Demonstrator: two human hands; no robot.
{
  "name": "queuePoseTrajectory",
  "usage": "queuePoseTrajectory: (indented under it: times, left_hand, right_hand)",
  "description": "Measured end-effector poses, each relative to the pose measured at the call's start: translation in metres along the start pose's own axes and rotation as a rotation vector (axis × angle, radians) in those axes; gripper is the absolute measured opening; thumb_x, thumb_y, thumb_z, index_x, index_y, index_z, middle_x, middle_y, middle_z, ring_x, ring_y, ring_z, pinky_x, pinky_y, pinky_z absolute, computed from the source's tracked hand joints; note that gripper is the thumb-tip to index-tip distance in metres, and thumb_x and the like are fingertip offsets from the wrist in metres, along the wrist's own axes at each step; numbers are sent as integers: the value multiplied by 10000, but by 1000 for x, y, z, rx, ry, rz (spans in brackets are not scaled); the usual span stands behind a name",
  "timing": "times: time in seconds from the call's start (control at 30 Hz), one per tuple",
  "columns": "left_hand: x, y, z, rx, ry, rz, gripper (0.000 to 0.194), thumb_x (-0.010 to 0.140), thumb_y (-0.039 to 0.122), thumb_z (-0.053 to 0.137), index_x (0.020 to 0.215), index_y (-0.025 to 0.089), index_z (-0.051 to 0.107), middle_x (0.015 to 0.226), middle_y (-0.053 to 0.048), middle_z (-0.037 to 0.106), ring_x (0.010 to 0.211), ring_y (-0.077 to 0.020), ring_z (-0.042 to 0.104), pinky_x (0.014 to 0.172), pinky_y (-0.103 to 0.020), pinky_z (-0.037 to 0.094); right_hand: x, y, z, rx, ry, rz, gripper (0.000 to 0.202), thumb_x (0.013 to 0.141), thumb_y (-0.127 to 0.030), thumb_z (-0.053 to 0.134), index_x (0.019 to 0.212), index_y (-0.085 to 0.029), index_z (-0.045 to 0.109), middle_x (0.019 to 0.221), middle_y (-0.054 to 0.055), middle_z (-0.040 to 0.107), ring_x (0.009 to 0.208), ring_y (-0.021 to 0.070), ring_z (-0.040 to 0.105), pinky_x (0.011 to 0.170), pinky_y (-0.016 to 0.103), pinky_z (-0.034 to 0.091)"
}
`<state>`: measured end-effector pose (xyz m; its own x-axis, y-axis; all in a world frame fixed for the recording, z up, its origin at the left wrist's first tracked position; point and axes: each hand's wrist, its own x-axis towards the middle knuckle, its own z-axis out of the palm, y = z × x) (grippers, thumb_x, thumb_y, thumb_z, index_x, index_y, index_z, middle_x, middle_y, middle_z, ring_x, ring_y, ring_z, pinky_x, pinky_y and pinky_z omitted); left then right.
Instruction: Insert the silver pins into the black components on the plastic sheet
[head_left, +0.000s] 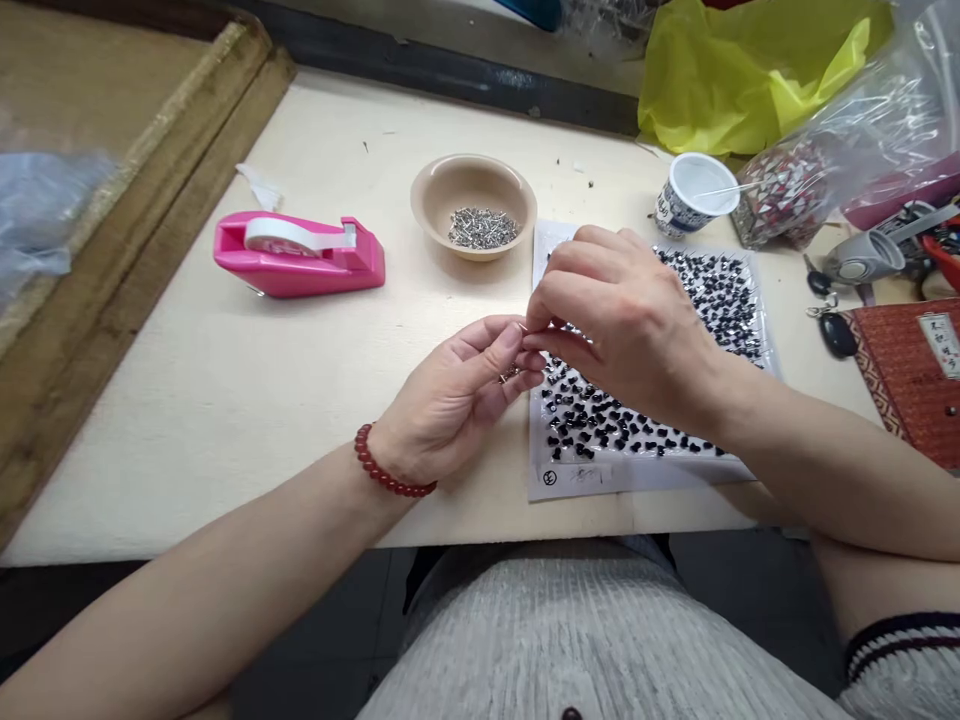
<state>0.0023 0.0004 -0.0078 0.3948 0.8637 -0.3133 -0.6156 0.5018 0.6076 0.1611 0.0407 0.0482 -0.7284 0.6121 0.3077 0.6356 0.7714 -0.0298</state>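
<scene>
Pin held above table

Left hand: thumb and fingers clamped on pin, metal bits in curled palm. Right hand: fingertips at pin, cannot tell whether clamped. Below right hand, sheet bearing black pieces. Beyond: bowl of similar bits, pink tape dispenser to its left

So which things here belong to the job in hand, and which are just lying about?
Likely part of the job:
Small silvery pieces in the left hand
Round beige bowl of similar pieces
White rectangular sheet of small black pieces beneath the right hand

Seemingly just lying about:
Bright pink plastic tape dispenser
Crumpled yellow plastic bag
Blue-patterned white cup
</scene>
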Motion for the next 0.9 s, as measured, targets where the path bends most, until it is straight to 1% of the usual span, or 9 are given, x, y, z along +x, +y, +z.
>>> queuePoseTrajectory:
  times: [0.13,0.27,0.37,0.5,0.63,0.7,0.77,0.83,0.9]
  left_hand:
    - [1,2,-1,-14,22,6,60,860,130,635,810,102,651,758,-3,601,691,-63,553,687,-153,515]
    - [-1,3,-2,35,-20,22,78,880,126,594,842,93,653,778,-21,591,726,-78,547,696,-167,511]
    - [0,3,-3,60,-47,32,109,899,138,567,849,92,652,794,-27,582,755,-86,543,707,-174,510]
    - [1,2,-2,78,-60,33,114,902,125,551,843,96,644,779,-19,562,741,-84,532,696,-176,508]
    - [0,4,1,108,-66,20,135,922,121,522,841,96,627,777,-22,576,722,-78,544,665,-167,508]
    - [-1,4,2,126,-92,9,98,912,130,552,856,95,626,737,-10,577,664,-65,533,623,-155,499]
    - [-2,4,1,134,-119,19,60,869,156,634,856,98,624,682,9,562,608,-54,511,580,-140,483]
    - [-2,4,0,140,-129,40,131,813,188,712,855,101,624,655,19,557,588,-50,504,569,-133,477]
    - [-2,3,-1,153,-139,45,179,786,213,743,861,102,624,644,19,560,581,-50,508,569,-135,478]
  right_hand:
    - [1,-2,-1,-12,29,-12,276,956,-257,415,744,-195,581,783,9,566,827,154,520,711,322,428]
    - [1,-3,-2,12,-6,-22,316,966,-245,380,741,-195,595,788,3,555,841,152,528,725,333,435]
    - [1,-4,-2,39,-23,-21,309,961,-243,397,739,-193,605,797,7,558,865,157,530,736,339,437]
    - [-1,-3,-4,73,-44,-21,297,952,-212,405,735,-193,608,795,9,565,863,157,534,740,340,438]
    - [-2,0,-10,139,-53,-4,194,909,-199,490,757,-188,610,796,23,592,812,152,543,693,308,448]
    - [-3,2,-12,190,-25,27,121,875,-193,547,769,-189,605,793,31,605,789,151,547,667,296,448]
    - [-4,2,-12,253,-10,50,72,845,-169,582,778,-191,594,783,31,612,773,149,550,667,296,450]
    - [-5,2,-11,328,-20,59,67,828,-144,595,784,-194,583,772,22,614,760,142,554,680,295,456]
    - [-7,2,-10,397,-37,69,72,821,-139,599,785,-198,576,768,10,619,744,131,556,680,289,462]
